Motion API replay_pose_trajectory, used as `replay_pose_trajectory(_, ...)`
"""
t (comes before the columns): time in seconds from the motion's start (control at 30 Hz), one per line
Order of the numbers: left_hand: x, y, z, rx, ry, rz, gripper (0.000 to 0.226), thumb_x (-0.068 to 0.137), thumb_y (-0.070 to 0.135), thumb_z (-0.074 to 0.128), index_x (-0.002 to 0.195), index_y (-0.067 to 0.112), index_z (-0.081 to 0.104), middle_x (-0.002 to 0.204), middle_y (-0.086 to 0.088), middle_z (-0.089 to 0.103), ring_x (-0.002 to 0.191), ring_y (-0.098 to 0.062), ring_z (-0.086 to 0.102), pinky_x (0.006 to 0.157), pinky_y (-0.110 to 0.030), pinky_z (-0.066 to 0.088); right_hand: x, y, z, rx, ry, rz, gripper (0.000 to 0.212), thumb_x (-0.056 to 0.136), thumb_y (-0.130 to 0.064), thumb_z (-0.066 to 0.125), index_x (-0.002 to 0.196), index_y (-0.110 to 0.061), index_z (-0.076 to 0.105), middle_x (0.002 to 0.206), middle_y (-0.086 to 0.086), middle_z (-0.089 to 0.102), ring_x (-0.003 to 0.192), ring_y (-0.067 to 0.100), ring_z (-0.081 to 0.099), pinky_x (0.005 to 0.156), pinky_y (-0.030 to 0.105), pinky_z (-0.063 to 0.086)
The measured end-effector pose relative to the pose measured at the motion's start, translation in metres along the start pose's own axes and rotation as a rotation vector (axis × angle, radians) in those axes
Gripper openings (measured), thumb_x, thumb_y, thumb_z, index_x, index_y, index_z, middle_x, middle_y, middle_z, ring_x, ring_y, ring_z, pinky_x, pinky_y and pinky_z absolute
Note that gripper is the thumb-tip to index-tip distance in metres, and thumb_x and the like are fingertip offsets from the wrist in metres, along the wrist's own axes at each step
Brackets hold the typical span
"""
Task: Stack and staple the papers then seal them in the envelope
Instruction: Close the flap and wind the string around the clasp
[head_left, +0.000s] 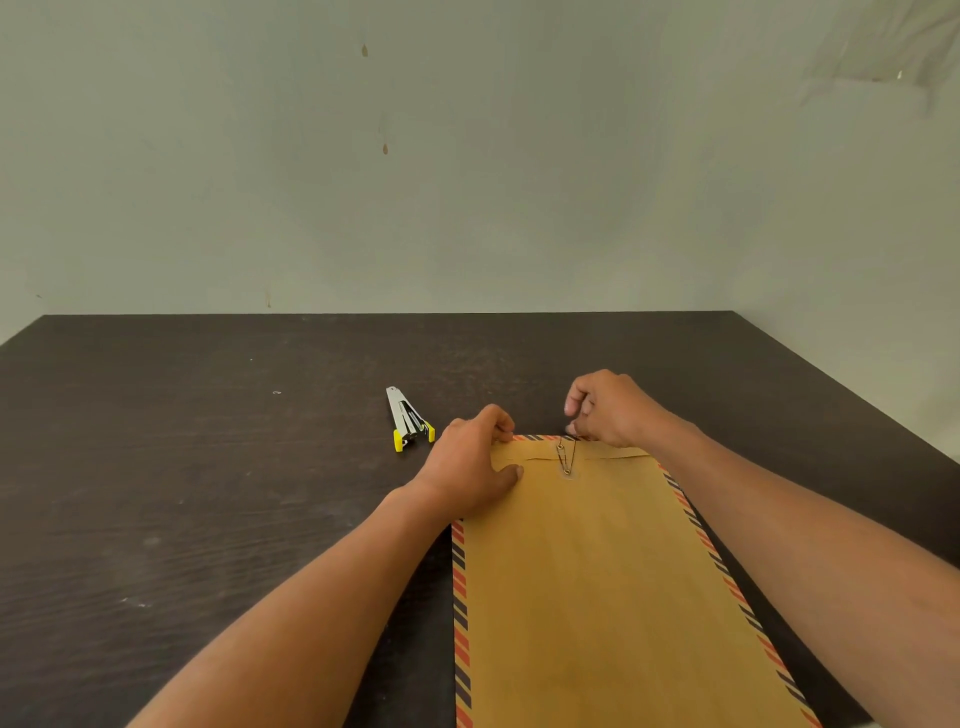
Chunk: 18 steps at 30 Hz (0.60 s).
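Note:
A long brown envelope (597, 582) with red-and-blue striped edges lies flat on the dark table, its flap folded down at the far end. A thin dark string (567, 456) runs between the two round fasteners on the flap. My left hand (470, 467) holds the envelope's far left corner, thumb on the paper and fingers curled over the top edge. My right hand (610, 410) pinches the upper end of the string at the far edge. No loose papers show. A silver stapler (408, 421) with yellow ends lies left of the envelope, apart from both hands.
The dark wooden table (208, 467) meets a pale wall (467, 156) at its far edge. A tiny light speck (276, 392) lies on the table far left of the stapler. The table's right edge slants down toward the near right.

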<state>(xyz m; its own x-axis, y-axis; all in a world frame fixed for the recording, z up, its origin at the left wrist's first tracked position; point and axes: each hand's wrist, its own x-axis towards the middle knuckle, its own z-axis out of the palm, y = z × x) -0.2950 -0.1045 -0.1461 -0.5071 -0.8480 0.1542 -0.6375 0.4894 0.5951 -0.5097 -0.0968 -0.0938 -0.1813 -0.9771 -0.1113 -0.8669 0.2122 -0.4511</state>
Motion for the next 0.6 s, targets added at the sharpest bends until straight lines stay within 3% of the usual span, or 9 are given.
replay_pose_trajectory(0.43, -0.002, 0.002, -0.001, 0.067, 0.003, 0.029, 0.043, 0.09, 0.036, 0.069, 0.129, 0.026, 0.056, 0.126, 0.006, 0.061, 0.12, -0.017, 0.049, 0.093, -0.026, 0.041, -0.001, -0.006, 0.017, 0.016, 0.082, -0.169, 0.014, 0.086, -0.006, 0.078, 0.085, -0.014, 0.067, 0.071, -0.002, 0.062, 0.06, 0.004, 0.055, 0.055, 0.01, 0.039)
replay_pose_trajectory(0.6, -0.001, 0.002, -0.001, 0.065, -0.012, 0.027, 0.044, 0.089, 0.036, 0.07, 0.129, 0.025, 0.056, 0.127, 0.004, 0.061, 0.121, -0.017, 0.049, 0.093, -0.027, 0.042, 0.001, -0.012, 0.021, 0.01, 0.074, -0.187, 0.014, 0.087, -0.006, 0.078, 0.086, -0.016, 0.068, 0.074, -0.003, 0.063, 0.062, 0.004, 0.055, 0.057, 0.014, 0.041)
